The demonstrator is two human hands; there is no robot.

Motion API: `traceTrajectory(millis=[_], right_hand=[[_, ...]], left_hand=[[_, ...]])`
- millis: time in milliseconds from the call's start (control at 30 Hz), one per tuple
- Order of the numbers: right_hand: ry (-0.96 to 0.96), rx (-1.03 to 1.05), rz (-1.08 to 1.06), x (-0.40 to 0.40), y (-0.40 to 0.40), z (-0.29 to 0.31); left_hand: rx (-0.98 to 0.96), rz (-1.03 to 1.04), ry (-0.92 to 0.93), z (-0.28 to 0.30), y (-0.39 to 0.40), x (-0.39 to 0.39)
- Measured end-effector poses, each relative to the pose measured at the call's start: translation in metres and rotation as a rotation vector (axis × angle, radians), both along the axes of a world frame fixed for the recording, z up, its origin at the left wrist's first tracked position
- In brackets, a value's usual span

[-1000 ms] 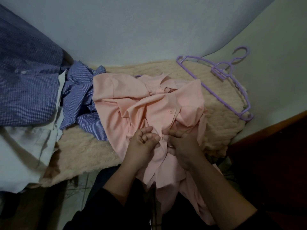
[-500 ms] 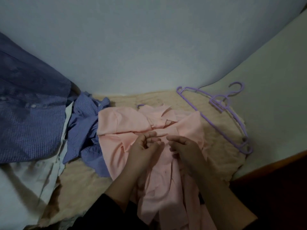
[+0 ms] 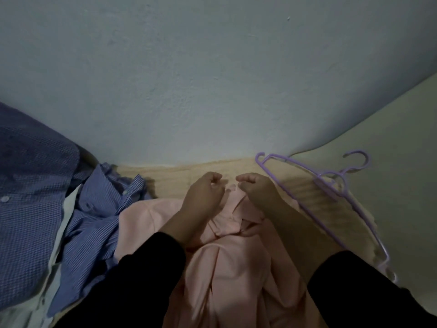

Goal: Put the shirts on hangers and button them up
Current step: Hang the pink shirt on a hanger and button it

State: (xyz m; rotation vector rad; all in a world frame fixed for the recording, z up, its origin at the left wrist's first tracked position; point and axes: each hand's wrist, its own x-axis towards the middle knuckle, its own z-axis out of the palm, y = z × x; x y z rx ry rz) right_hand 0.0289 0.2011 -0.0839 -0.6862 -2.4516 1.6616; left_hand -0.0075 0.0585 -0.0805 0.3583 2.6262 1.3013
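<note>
Nearest the person, two dark sleeves reach forward over a pink shirt, which lies rumpled on a cream fleece blanket and drapes toward the person at the bottom of the view. The shirt's collar end points away, toward the wall.

The left hand sits at the far end of the pink shirt, fingers curled inward toward the palm. The right hand sits just beside it, fingers likewise curled. Whether either hand pinches the collar fabric cannot be told; the fingertips are turned away and dim.

Left of the pink shirt, touching it, lies a crumpled blue striped shirt. Farther left is a blue checked shirt over a white garment.

Right of the hands, purple hangers lie stacked on the blanket, hooks toward the right wall. A pale blue wall stands beyond.
</note>
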Motion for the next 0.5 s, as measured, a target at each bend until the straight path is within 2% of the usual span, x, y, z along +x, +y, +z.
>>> traceTrajectory(millis=[100, 200, 400, 500], right_hand=[[-0.123, 0.095, 0.085, -0.018, 0.004, -0.014], [-0.182, 0.114, 0.153, -0.023, 0.005, -0.018], [-0.104, 0.142, 0.280, -0.006, 0.006, -0.001], [-0.080, 0.090, 0.237, 0.011, 0.006, 0.011]], left_hand=[[-0.350, -0.120, 0.046, -0.014, 0.007, -0.018], [-0.515, -0.177, 0.034, -0.019, 0.011, -0.028], [-0.400, -0.100, 0.064, -0.009, 0.014, -0.019], [-0.178, 0.051, 0.047, 0.002, 0.010, 0.000]])
